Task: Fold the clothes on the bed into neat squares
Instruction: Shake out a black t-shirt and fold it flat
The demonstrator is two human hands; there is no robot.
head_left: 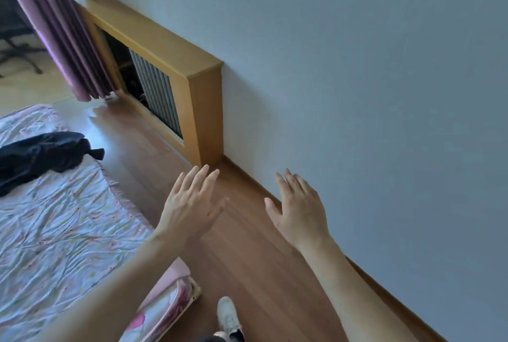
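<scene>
On the bed point(63, 220), a crumpled dark garment point(41, 159), hands elsewhere.

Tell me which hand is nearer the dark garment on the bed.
Left. The left hand hovers over the floor just beyond the bed's edge, right of the dark garment; the right hand is farther right, near the wall.

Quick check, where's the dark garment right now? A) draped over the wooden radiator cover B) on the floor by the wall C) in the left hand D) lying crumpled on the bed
D: the dark garment lies crumpled on the bed, while both the left hand and right hand are open over the floor, holding nothing.
</scene>
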